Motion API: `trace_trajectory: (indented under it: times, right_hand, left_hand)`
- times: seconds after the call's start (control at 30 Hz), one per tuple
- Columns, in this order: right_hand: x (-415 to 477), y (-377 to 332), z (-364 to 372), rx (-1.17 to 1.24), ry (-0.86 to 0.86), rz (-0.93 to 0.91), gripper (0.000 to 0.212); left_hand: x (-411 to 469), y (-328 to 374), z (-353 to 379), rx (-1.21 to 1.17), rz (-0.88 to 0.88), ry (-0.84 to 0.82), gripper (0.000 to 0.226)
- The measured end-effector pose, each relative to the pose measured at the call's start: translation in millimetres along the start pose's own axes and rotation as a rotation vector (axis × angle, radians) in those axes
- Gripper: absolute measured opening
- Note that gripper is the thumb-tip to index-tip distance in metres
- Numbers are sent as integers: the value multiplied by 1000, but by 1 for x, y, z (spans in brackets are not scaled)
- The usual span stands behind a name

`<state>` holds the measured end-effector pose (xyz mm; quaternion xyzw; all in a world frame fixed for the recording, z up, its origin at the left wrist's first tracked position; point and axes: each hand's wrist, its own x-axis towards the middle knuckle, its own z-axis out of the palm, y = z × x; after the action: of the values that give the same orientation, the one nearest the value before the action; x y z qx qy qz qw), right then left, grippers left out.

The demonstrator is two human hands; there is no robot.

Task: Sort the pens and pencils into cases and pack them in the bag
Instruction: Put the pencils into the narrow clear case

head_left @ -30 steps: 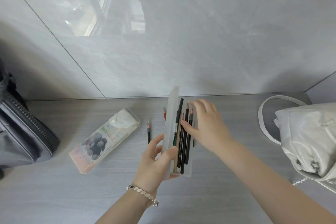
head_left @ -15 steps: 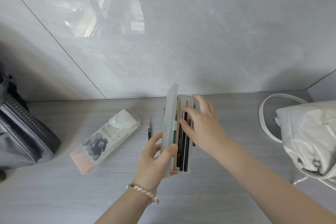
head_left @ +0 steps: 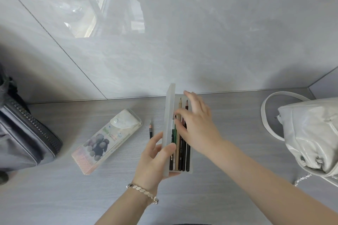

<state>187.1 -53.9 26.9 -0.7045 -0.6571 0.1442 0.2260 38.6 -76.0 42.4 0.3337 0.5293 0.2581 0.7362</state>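
Lying just left of the clear case (head_left: 170, 115), w/ long axis parallel to it, the loose pencil (head_left: 150, 129) is found nearer the left hand (head_left: 155, 159), by which the case is gripped, while the right hand (head_left: 197, 126) is held slack-fingered, prob. touching the packed pencils (head_left: 184, 155).

**Covered, cropped and blurred**

The right hand (head_left: 199, 126) is showing blurred at the fingers (head_left: 189, 95) and is covering the middle of the pencils (head_left: 180, 153) in the clear case (head_left: 169, 111). The left hand (head_left: 153, 159) is hiding the loose pencil's (head_left: 150, 129) near end. The picture's edges are cropping the grey bag (head_left: 23, 133) at left and the white handbag (head_left: 309, 133) at right.
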Motion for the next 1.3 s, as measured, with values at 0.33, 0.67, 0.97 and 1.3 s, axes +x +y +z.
trace_trajectory:
  times: [0.33, 0.67, 0.97, 1.3]
  right_hand:
    - [-9, -9, 6, 23, 4, -158, 43]
    - [-44, 1, 11, -141, -186, -407, 90]
    - [-35, 8, 14, -226, -229, -411, 102]
    - [-47, 4, 27, -344, -227, -459, 96]
  left_hand:
    - [3, 8, -2, -42, -71, -19, 62]
    - [3, 21, -8, -157, -106, -14, 58]
    - [3, 19, -8, -110, -70, 10, 80]
    - [4, 18, -9, -72, -36, 7, 77]
